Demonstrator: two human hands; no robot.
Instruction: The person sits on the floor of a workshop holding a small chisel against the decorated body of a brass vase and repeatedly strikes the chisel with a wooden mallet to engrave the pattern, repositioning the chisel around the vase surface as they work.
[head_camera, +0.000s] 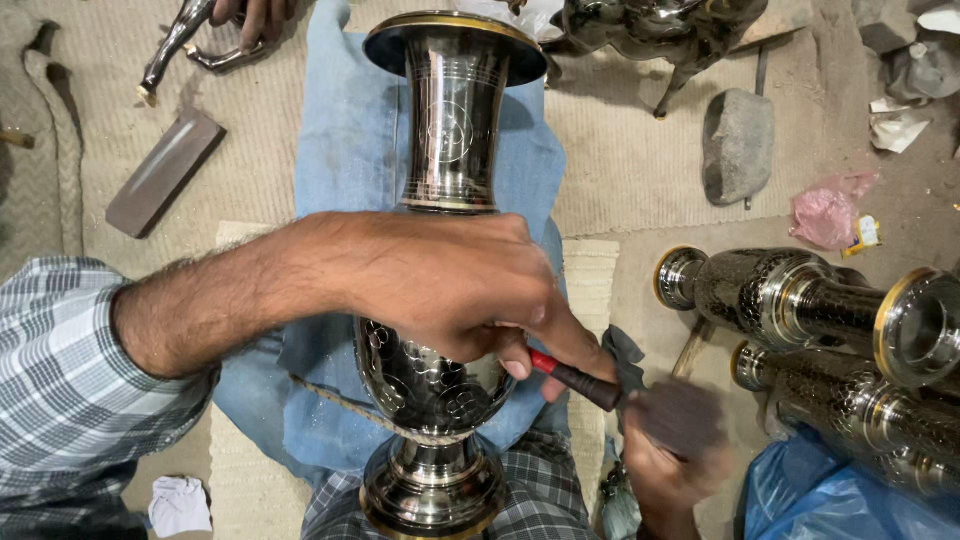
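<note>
A tall dark metal vase (455, 120) with a gold rim and engraved circles lies lengthwise on a blue cloth (335, 150) over my lap. My left hand (450, 285) reaches across the vase's body and grips a slim tool with a red and dark handle (575, 378), its tip hidden against the vase under my fingers. My right hand (665, 480) is at the lower right, blurred by motion, closed around a dark blurred striking tool (680, 415) just beside the handle's end. A thin cord (335, 398) runs over the vase's lower body.
Several similar gold-rimmed vases (800, 300) lie at the right over a blue plastic bag (830, 500). A grey stone (738, 145), a pink bag (828, 215), a flat grey block (165, 170), a white rag (180, 505). Another person's hand (255, 15) holds a metal piece at top left.
</note>
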